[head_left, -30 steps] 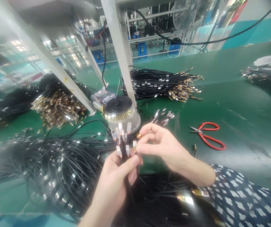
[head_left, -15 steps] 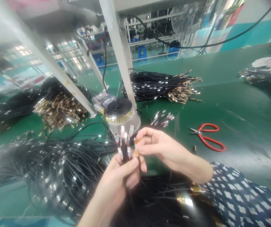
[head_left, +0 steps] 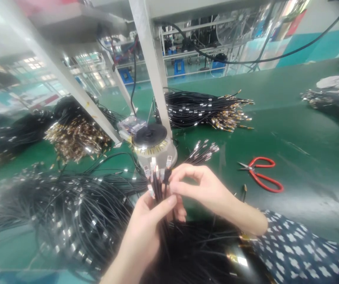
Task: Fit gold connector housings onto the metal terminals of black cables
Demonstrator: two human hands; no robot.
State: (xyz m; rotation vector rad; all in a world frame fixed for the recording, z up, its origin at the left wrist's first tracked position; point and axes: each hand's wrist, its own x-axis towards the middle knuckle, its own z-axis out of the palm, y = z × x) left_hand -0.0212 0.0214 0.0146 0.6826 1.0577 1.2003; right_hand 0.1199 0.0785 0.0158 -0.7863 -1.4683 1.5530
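My left hand (head_left: 150,221) is closed around a small bunch of black cables (head_left: 157,187), whose silver connector ends fan upward above my thumb. At the right side of that bunch, my right hand (head_left: 197,181) pinches with thumb and forefinger. It is closed on one of the cables, though the fingertips hide most of the end. Behind the bunch stands a round device with a black disc (head_left: 149,135) on top and yellow marks around its rim. Loose black cables run down below my hands and blur into a dark heap.
Red-handled scissors (head_left: 264,185) lie open at the right on the green table (head_left: 293,150). A small cable bundle (head_left: 205,152) lies behind my right hand, a larger one (head_left: 190,110) farther back. Cable heaps (head_left: 77,138) fill the left. A white post (head_left: 153,67) rises behind the device.
The bunch has loosened slightly, with one connector now standing apart at its right. My right fingers have moved a little; the yellowish tip they pinched is now hidden. The view shifted slightly.
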